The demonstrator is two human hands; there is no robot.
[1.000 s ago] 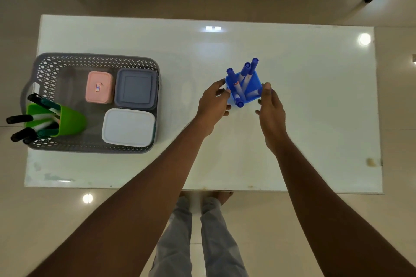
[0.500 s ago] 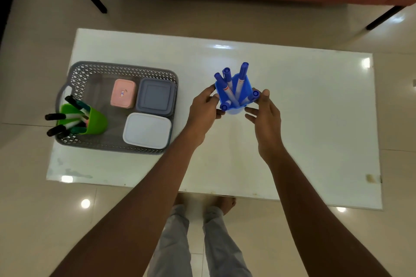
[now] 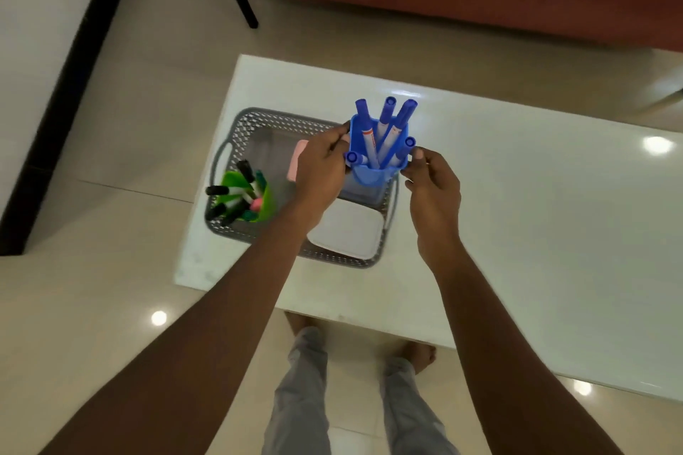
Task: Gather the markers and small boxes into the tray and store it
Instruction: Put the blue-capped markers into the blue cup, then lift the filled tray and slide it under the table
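The fingers (image 3: 342, 138) of the left hand (image 3: 320, 170) press the blue cup (image 3: 373, 174) on one side, and those of the right hand (image 3: 434, 188) pinch its opposite rim, so the cup is clamped between both hands. This two-sided grip likely keeps it upright so the loose blue markers (image 3: 384, 129) leaning inside do not spill. The cup hangs above the grey tray (image 3: 258, 118), over its right half, probably aimed at the remaining gap. Inside the tray sit a green cup (image 3: 264, 205) of dark markers, a pink box (image 3: 297, 162) and a white box (image 3: 347, 233), leaving little room. The tray stands at the left end of the counter (image 3: 517, 203).
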